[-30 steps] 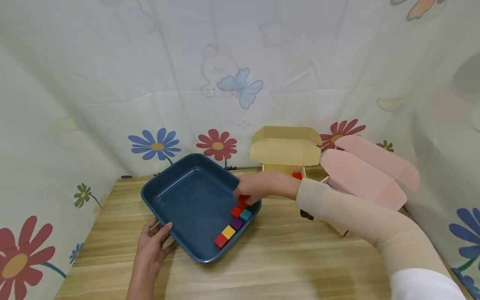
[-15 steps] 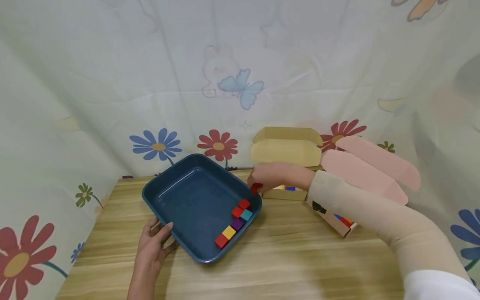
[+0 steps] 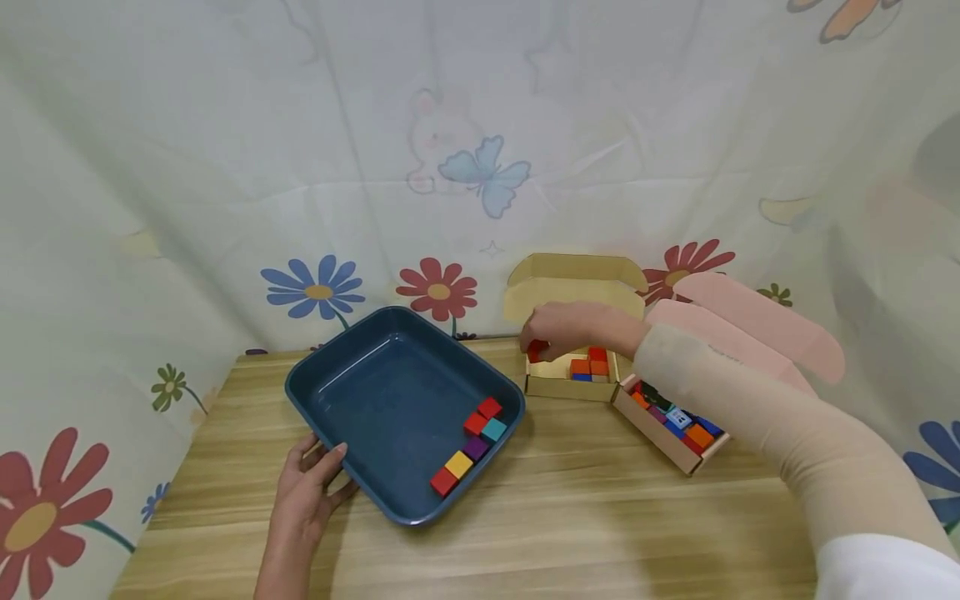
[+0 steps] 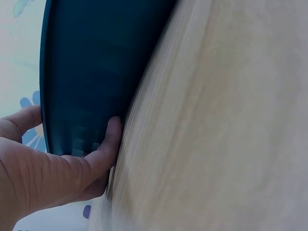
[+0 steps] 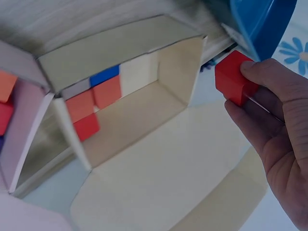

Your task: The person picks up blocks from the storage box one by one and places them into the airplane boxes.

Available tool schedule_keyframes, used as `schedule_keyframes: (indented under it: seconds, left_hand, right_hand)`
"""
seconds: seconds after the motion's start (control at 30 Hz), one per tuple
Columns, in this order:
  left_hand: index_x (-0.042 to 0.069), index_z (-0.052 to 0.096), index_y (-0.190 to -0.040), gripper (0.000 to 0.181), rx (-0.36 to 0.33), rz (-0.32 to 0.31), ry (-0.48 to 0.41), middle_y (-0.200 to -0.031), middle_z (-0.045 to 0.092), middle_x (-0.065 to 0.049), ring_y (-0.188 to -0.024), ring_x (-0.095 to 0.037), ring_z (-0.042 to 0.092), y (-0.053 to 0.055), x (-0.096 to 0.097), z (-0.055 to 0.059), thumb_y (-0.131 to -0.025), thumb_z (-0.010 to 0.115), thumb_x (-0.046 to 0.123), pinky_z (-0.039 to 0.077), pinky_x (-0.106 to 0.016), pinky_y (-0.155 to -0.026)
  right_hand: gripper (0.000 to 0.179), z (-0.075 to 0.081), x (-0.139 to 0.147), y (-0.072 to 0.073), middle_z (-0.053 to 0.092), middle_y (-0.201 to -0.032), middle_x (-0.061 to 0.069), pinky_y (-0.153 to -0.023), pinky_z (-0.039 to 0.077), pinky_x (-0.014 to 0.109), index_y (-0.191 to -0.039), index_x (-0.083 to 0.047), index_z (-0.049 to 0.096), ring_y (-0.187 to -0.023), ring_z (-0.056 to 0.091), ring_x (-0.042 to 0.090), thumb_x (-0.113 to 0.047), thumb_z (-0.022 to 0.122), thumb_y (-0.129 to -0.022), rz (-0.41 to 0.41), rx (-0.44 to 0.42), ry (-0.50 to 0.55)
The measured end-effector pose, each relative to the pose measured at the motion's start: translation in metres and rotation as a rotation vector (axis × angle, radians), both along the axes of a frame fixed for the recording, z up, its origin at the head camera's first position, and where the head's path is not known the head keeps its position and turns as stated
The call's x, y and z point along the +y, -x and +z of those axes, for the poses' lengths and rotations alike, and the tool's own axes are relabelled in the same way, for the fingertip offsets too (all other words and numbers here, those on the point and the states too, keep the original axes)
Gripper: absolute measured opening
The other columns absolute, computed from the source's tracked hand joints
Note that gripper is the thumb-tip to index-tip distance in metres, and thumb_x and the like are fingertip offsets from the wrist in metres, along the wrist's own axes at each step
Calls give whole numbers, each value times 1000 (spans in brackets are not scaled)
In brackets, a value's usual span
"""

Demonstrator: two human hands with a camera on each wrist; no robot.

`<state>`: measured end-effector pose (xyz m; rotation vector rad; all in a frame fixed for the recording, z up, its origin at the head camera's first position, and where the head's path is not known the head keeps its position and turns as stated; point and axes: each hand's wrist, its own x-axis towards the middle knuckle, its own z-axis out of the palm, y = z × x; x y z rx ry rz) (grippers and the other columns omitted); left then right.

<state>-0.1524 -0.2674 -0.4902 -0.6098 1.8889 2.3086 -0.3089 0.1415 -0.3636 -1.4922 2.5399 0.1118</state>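
My left hand (image 3: pixel 298 504) grips the near left edge of a dark blue tray (image 3: pixel 375 417), thumb at its rim and fingers around the side in the left wrist view. Several coloured cubes, among them a yellow cube (image 3: pixel 458 465) and a teal cube (image 3: pixel 493 430), line the tray's right side. My right hand (image 3: pixel 570 327) pinches a red cube (image 5: pixel 233 77) between thumb and fingers, at the left end of an open yellow box (image 3: pixel 572 389). Red, orange, blue and greyish cubes sit at the box's other end; an orange cube (image 5: pixel 107 93) shows in the right wrist view.
An open pink box (image 3: pixel 654 435) crowded with coloured blocks stands right of the yellow box, its lid (image 3: pixel 757 329) raised. Both boxes and the tray are on a wooden table (image 3: pixel 540 517). A flower-printed curtain (image 3: pixel 337 208) surrounds the table.
My right hand has lifted the red cube out of the tray and carried it right, to the yellow box. The left hand and the other tray cubes stay in place.
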Motion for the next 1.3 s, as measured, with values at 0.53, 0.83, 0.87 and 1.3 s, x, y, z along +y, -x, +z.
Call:
schedule_keyframes:
  seconds: [0.53, 0.83, 0.87, 1.3]
  left_hand:
    - [16, 17, -158, 78, 17, 24, -29, -143, 35, -6, -121, -20, 58, 2, 1, 3, -98, 67, 9, 53, -45, -92]
    - [16, 21, -155, 75, 29, 27, -34, -139, 36, -6, -116, -18, 60, 2, 2, 4, -97, 68, 8, 54, -43, -89]
    - [16, 21, -155, 75, 33, 26, -34, -139, 36, -6, -115, -17, 60, 2, 2, 4, -97, 68, 8, 54, -43, -89]
    - [15, 18, -157, 78, 32, 21, -38, -140, 35, -5, -115, -16, 60, 2, 2, 3, -97, 68, 7, 53, -43, -90]
  right_hand:
    - [16, -14, 40, 31, 73, -94, 8, -77, 57, 34, -106, -2, 76, -77, 60, 21, -3, 74, -90, -82, -3, -93]
    - [10, -24, 48, 40, 66, -84, 3, -70, 53, 30, -96, -6, 76, -72, 53, 18, 0, 74, -89, -131, -25, -151]
    - [10, -26, 48, 41, 66, -86, 3, -71, 54, 31, -97, -6, 76, -74, 54, 18, 0, 74, -89, -131, -24, -155]
    - [9, -56, 42, 32, 63, -93, 5, -77, 56, 30, -100, -8, 78, -79, 59, 19, -6, 75, -92, -1, 125, -212]
